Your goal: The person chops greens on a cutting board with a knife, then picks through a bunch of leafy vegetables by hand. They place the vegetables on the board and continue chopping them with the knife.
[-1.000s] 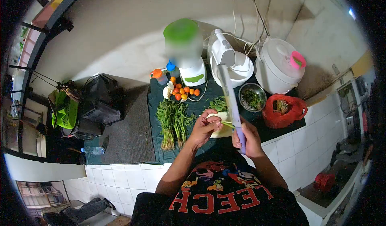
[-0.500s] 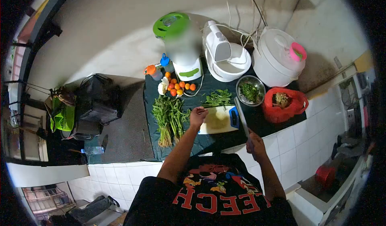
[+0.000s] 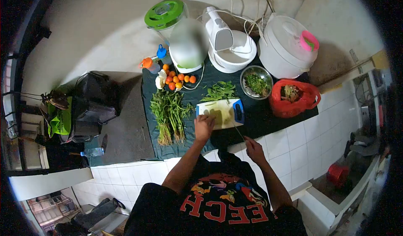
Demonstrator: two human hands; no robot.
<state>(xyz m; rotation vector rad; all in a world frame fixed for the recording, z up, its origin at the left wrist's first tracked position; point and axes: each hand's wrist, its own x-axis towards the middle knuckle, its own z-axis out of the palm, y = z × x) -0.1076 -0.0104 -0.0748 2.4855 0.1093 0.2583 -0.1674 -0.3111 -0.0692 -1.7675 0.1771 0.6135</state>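
A white cutting board (image 3: 218, 110) with blue ends lies on the dark green table cover. My left hand (image 3: 204, 126) is over its left front corner, fingers curled down; whatever they hold, if anything, is hidden. My right hand (image 3: 255, 148) grips a knife (image 3: 238, 131) by the handle just off the table's front edge, its thin blade pointing up-left to the board. Loose green leaves (image 3: 220, 91) lie along the board's far edge. To the left rests a bunch of leafy greens (image 3: 168, 114) with roots on. A steel bowl (image 3: 256, 82) beyond the board holds chopped greens.
Several tomatoes (image 3: 181, 77) lie near a squeeze bottle with an orange cap (image 3: 147, 63). A white stand mixer (image 3: 224, 38) and a lidded white bucket (image 3: 287, 47) stand at the back. A red plastic bag (image 3: 289, 105) sits to the right, a water bottle (image 3: 93, 152) far left.
My right hand has lowered the knife from upright beside the board to a slant over its front edge. The left hand has moved down, fingers now curled. The view has shifted slightly.
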